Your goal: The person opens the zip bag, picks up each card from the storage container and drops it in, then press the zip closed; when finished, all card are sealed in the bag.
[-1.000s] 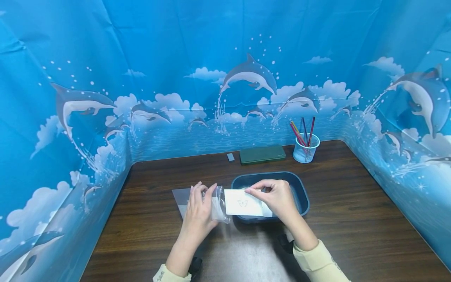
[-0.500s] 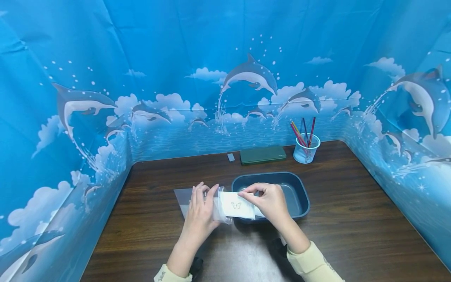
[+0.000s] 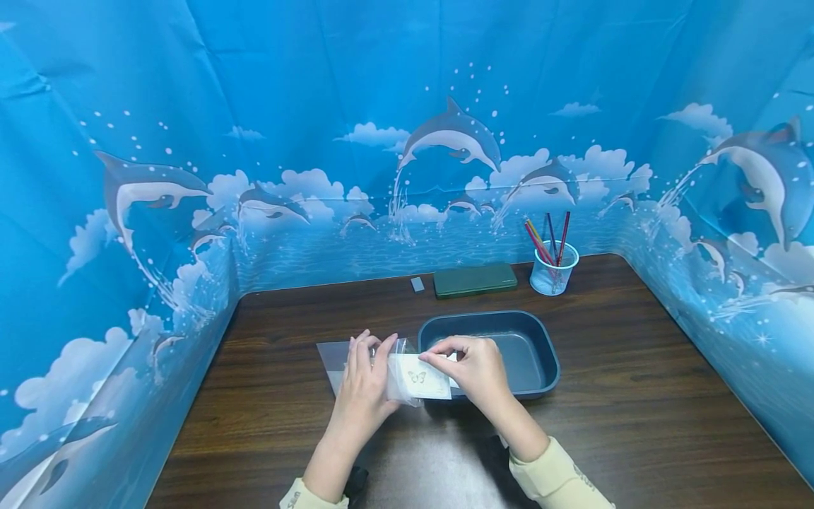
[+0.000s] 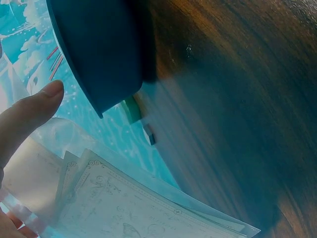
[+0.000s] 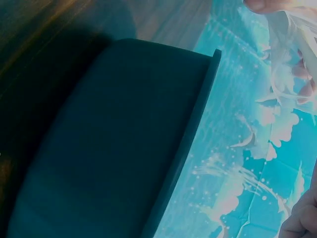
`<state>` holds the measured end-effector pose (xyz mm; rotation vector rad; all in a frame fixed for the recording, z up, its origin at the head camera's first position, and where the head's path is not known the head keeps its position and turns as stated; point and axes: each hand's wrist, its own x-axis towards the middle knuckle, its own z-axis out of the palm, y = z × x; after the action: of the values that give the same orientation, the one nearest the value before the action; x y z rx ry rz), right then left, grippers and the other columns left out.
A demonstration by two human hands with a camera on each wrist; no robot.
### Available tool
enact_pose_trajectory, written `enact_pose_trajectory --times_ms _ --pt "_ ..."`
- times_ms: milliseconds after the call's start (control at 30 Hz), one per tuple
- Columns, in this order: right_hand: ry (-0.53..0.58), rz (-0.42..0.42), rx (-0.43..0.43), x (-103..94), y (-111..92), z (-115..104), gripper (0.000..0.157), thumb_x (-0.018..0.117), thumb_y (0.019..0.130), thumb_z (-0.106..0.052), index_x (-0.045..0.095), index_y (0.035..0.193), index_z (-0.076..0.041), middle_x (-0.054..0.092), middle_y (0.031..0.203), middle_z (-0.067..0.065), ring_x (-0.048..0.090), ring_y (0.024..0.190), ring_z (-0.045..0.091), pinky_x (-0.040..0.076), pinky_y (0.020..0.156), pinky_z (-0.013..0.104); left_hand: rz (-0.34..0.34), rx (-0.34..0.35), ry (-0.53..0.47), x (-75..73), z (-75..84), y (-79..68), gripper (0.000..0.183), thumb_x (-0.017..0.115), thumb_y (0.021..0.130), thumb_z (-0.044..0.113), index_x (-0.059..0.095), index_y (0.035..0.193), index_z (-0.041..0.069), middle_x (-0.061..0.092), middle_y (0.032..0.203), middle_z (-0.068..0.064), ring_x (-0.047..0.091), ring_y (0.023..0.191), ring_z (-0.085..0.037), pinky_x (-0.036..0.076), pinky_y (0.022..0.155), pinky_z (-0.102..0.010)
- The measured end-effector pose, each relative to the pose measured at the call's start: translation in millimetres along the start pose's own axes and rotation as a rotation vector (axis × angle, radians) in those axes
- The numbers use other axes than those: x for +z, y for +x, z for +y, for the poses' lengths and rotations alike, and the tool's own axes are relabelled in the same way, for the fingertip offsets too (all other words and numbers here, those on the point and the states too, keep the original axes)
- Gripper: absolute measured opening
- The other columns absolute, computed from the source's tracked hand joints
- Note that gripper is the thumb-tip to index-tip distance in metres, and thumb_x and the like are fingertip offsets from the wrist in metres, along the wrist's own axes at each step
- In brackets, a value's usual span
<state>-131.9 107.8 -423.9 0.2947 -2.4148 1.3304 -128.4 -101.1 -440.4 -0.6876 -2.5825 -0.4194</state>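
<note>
My left hand (image 3: 362, 385) holds a transparent plastic bag (image 3: 329, 350) by its sides near the mouth. In the left wrist view, several printed cards (image 4: 124, 198) lie inside the bag, and the left thumb (image 4: 29, 111) is on the near side. My right hand (image 3: 477, 367) pinches the upper edge of a white card (image 3: 427, 385) with a butterfly print between thumb and fingers. The card's left part is within the bag's mouth, its right part outside. A further white piece shows behind it, partly hidden by the right hand.
A dark blue tray (image 3: 531, 353) stands just behind and beneath the right hand. Behind it on the wooden table (image 3: 273, 403) lie a green case (image 3: 475, 280) and a small grey block (image 3: 417, 284). A mesh cup (image 3: 552, 276) with several pencils stands at back right.
My right hand has moved left and slightly nearer, carrying the white card with it, so that the card has slid partly into the bag's mouth. The left hand has hardly moved.
</note>
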Motion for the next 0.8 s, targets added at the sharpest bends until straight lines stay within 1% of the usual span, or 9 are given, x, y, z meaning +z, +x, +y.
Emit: enact_pose_trajectory --times_ms 133,267,400,600,700,800 --pt "-0.008 -0.004 0.006 0.7 -0.7 -0.9 0.011 0.082 0.075 -0.036 0.077 0.079 -0.026 0.066 0.075 -0.024 0.051 0.052 0.011 0.040 0.044 0.023 -0.001 -0.004 0.003 -0.1 -0.1 -0.3 0.107 0.097 0.051 0.028 0.042 0.141 0.008 0.042 0.130 -0.019 0.026 0.137 -0.033 0.021 0.112 -0.050" --pt "-0.027 -0.003 0.008 2.3 -1.6 -0.2 0.011 0.082 0.075 -0.037 0.077 0.078 -0.027 0.065 0.074 -0.025 0.050 0.052 0.006 0.040 0.045 0.023 0.005 -0.003 0.001 0.1 -0.6 -0.9 0.106 0.097 0.051 0.028 0.043 0.140 0.008 0.043 0.129 -0.019 0.027 0.137 -0.033 0.022 0.112 -0.050" --pt "-0.049 0.001 -0.010 5.5 -2.3 1.2 0.012 0.081 0.075 -0.041 0.076 0.077 -0.030 0.063 0.072 -0.029 0.046 0.050 0.003 0.039 0.044 0.022 0.010 0.003 0.000 0.6 -0.9 -1.5 0.104 0.097 0.052 0.028 0.044 0.139 0.008 0.043 0.128 -0.019 0.027 0.136 -0.034 0.024 0.111 -0.051" --pt "-0.022 0.028 -0.051 8.4 -2.1 1.1 0.015 0.079 0.076 -0.043 0.072 0.077 -0.029 0.059 0.066 -0.029 0.042 0.048 0.004 0.034 0.040 0.023 0.017 0.010 -0.003 1.7 -1.0 -1.0 0.103 0.096 0.052 0.029 0.045 0.138 0.007 0.043 0.127 -0.018 0.028 0.136 -0.034 0.022 0.112 -0.050" --pt "-0.012 0.033 -0.056 9.0 -1.5 1.2 0.015 0.079 0.075 -0.043 0.071 0.076 -0.030 0.058 0.065 -0.030 0.041 0.047 0.005 0.034 0.040 0.023 0.020 0.014 -0.007 2.3 -0.8 -1.1 0.103 0.096 0.051 0.029 0.045 0.138 0.007 0.043 0.126 -0.018 0.028 0.136 -0.034 0.021 0.113 -0.049" --pt "0.003 0.025 -0.056 9.2 -1.3 1.2 0.015 0.078 0.075 -0.044 0.073 0.076 -0.030 0.059 0.067 -0.031 0.043 0.048 0.004 0.036 0.040 0.023 0.024 0.018 -0.005 2.6 -0.7 -1.5 0.104 0.097 0.051 0.029 0.045 0.138 0.007 0.043 0.126 -0.018 0.028 0.136 -0.034 0.021 0.113 -0.049"
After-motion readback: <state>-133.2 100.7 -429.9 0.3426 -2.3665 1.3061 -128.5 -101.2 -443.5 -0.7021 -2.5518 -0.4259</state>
